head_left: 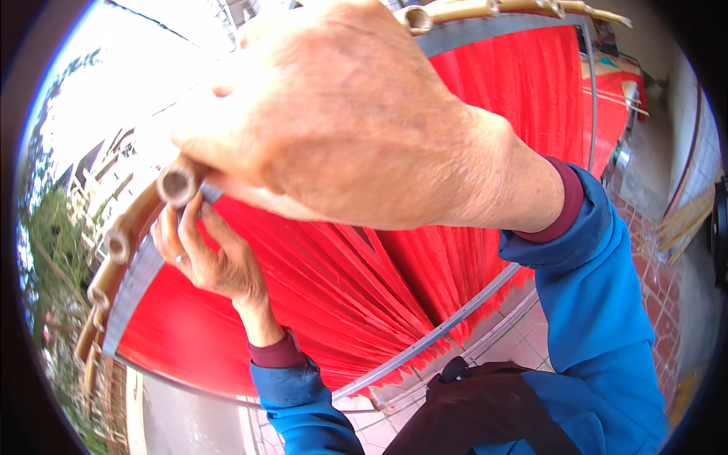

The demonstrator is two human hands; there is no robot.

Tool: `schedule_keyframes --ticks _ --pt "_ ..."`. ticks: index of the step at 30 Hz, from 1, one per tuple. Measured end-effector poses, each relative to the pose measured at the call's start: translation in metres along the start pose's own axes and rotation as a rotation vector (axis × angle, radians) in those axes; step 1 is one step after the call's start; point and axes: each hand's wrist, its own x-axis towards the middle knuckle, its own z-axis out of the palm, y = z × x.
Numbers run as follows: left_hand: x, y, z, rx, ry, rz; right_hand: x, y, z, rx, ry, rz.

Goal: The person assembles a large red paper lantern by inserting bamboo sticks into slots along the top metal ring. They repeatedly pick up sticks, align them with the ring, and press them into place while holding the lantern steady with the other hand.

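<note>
My right hand (356, 129) is raised very close to view, its back toward me. It is closed, and a bamboo piece (189, 176) with a hollow round end comes out beneath its fingers. Its fingertips are partly lost in glare. Just below, my left hand (216, 258), with a ring on one finger, has its fingers bent up against the underside of that bamboo and the grey edge strip (140, 277). What those fingers pinch is hidden. Red pleated sheets (303, 280) hang side by side from the grey frame, beneath both hands.
More bamboo pieces (117, 246) line the far edge of the frame, on both sides of my hands. A grey metal bar (432, 334) crosses nearer my body. At the right lie other red sheets (610, 114), beside a wall and a tiled floor (660, 296). Green plants (53, 265) stand at the left.
</note>
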Motion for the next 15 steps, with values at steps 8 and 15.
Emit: schedule_keyframes --ticks 8,15 --pt "0.0 -0.002 0.004 0.12 -0.044 0.064 -0.013 0.0 0.001 -0.008 0.002 0.048" --pt "0.003 0.002 -0.001 0.111 -0.094 0.007 -0.016 0.0 0.015 0.051 0.243 0.052"
